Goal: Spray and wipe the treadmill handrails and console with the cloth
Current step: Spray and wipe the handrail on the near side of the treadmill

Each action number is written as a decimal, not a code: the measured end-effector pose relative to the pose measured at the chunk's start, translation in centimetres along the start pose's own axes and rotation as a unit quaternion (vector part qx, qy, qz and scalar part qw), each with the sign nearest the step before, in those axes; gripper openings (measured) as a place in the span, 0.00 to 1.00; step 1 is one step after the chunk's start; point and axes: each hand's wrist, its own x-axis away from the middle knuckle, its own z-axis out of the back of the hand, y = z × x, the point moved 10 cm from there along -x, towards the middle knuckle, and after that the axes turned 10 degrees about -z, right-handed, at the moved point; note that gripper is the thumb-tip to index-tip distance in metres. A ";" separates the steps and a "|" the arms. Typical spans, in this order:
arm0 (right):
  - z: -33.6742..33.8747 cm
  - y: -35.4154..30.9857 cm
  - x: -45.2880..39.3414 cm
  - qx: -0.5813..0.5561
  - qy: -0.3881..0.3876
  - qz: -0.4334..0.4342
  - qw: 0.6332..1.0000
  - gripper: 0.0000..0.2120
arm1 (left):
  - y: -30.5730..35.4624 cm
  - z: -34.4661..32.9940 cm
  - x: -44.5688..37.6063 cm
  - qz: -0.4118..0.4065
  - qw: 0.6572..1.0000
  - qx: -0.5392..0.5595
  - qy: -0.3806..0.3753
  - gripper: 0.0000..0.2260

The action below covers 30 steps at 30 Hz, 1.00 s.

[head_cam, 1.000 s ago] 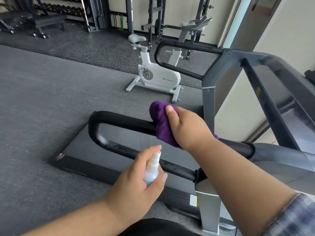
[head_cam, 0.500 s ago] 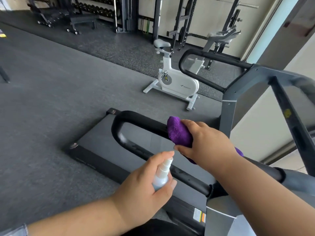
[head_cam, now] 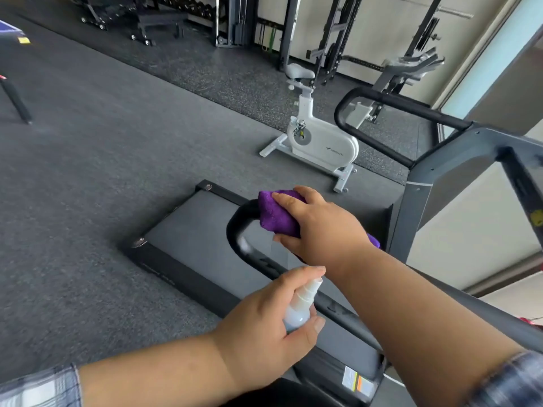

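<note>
My right hand (head_cam: 320,227) presses a purple cloth (head_cam: 274,212) around the upper bar of the near black handrail (head_cam: 238,230), close to its curved end. My left hand (head_cam: 264,327) grips a small white spray bottle (head_cam: 299,306) upright, index finger on the nozzle, just in front of the handrail's lower bar. The far handrail (head_cam: 382,101) loops out from the grey treadmill frame (head_cam: 440,171) at the right. The console is out of view.
The treadmill deck (head_cam: 191,230) lies below the handrail on dark rubber flooring. A white exercise bike (head_cam: 317,136) stands beyond it. Weight racks and benches (head_cam: 147,22) line the back wall. A dark leg of some equipment (head_cam: 16,104) shows at far left.
My right hand has slid the cloth along the upper bar toward the handrail's curved end. The camera view has shifted, and my left hand keeps the bottle in much the same pose.
</note>
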 end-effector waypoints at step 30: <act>1.3 -0.1 -2.6 -0.161 0.019 -0.183 0.970 0.13 | -9.8 17.0 -0.9 -0.076 0.995 0.054 -0.028 0.25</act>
